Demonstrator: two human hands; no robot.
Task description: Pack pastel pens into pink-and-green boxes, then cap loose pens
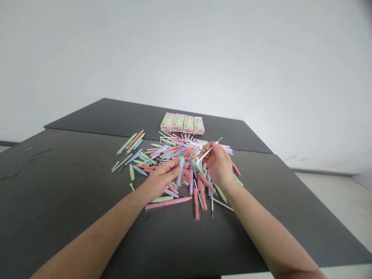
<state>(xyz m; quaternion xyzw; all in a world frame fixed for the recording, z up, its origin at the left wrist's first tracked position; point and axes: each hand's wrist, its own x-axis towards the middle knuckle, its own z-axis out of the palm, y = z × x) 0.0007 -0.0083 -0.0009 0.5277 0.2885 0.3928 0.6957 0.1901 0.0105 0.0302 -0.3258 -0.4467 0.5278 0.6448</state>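
Note:
My left hand (166, 176) pinches a light blue pen barrel (180, 171), held nearly upright over a loose pile of pen parts. In my right hand (217, 164) a thin white pen refill (207, 152) is gripped at a slant, its tip pointing up and right. The refill's lower end points toward the barrel, but the two are apart. Below both hands lie pink, green, blue and purple pen parts, among them a pink barrel (196, 205) and a long pink pen piece (168, 203). Part of the pile is hidden behind my hands.
Several green and pink boxes (177, 123) stand in a row behind the pile on the black table (72, 186). Left of the pile lie separate pieces, including a green one (127, 143). A seam crosses the tabletop, and a white wall (186, 54) rises behind.

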